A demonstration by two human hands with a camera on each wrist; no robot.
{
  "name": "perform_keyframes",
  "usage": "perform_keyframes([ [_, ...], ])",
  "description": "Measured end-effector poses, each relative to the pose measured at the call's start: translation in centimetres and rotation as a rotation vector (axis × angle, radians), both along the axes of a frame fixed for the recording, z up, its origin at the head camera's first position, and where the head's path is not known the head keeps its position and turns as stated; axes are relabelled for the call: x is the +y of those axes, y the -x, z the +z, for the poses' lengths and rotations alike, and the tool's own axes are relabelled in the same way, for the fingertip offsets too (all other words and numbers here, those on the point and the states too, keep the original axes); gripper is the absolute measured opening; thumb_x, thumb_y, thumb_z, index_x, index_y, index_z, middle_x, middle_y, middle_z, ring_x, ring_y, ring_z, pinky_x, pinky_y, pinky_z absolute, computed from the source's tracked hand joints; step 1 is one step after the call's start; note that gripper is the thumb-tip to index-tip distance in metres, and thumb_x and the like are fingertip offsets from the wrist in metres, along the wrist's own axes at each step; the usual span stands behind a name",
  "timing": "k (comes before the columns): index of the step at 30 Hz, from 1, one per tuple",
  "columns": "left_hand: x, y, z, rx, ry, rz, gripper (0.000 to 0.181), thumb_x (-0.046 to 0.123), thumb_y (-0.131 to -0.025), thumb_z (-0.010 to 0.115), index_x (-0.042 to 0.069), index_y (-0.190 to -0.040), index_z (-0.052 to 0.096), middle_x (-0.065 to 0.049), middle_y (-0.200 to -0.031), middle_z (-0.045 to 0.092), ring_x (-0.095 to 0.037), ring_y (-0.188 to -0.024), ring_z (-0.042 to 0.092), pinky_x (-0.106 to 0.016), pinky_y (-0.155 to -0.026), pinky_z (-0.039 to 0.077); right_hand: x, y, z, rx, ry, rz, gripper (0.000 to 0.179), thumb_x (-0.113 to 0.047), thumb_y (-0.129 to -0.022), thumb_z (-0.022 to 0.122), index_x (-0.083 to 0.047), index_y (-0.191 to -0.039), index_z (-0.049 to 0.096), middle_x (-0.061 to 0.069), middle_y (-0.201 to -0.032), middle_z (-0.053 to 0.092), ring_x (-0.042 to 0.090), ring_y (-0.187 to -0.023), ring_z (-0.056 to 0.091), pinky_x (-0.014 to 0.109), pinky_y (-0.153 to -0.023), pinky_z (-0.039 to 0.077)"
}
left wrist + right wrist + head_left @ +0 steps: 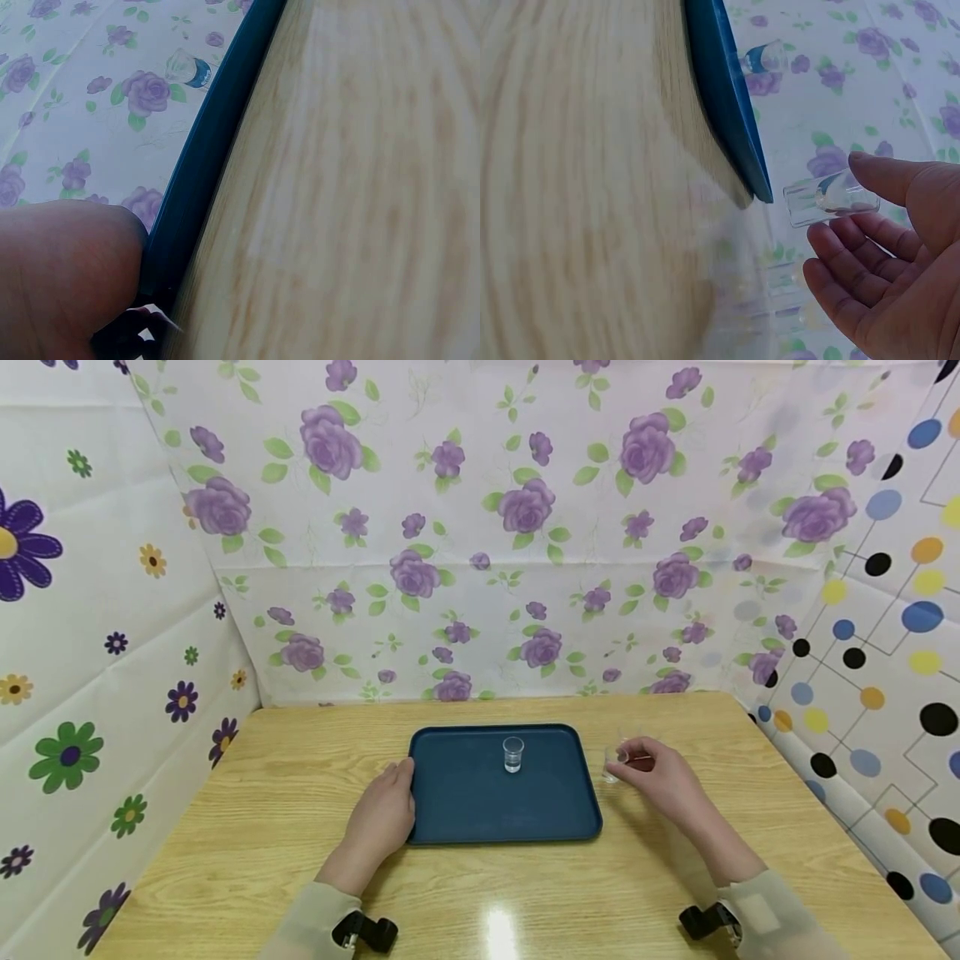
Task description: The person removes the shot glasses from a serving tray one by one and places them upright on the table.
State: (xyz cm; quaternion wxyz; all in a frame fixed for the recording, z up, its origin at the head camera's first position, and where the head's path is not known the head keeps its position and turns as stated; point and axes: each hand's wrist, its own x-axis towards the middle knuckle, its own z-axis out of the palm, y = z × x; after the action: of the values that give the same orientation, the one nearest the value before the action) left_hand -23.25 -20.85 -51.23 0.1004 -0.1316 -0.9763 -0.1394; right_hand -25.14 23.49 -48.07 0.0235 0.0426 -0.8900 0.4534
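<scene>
A small clear shot glass [512,755] stands upright on a dark blue tray [465,806], right of its middle. My left hand [382,807] rests against the tray's left edge, fingers pointing forward along the rim; in the left wrist view the rounded side of the hand [67,277] touches the tray's corner. Just off the tray's right side, my right hand [663,777] pinches another clear shot glass [829,199] between thumb and fingers. In the right wrist view the thumb [885,174] lies at one side of this glass, with the fingertips at the other.
Faint clear glass shapes [787,292] show beyond the right hand's fingers. The tray lies on a wood-grain table [480,885]. A purple-flowered cloth [480,527] hangs behind, with patterned cloths at both sides.
</scene>
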Motion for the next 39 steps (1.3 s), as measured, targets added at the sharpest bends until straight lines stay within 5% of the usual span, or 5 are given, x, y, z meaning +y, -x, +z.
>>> perform_keyframes([
  [39,0.1,-0.1,0.2,0.023,-0.001,-0.006,0.049,0.0,-0.11,0.057,-0.014,-0.157,0.051,-0.03,-0.156,0.058,-0.049,-0.147,0.053,-0.057,-0.125,0.046,3.5,0.1,-1.3,-0.054,-0.045,-0.005,0.05,-0.041,-0.105,0.079,-0.001,-0.132,0.068,0.014,-0.126,0.072,0.035,-0.118,0.07,0.047,-0.093,0.065],
])
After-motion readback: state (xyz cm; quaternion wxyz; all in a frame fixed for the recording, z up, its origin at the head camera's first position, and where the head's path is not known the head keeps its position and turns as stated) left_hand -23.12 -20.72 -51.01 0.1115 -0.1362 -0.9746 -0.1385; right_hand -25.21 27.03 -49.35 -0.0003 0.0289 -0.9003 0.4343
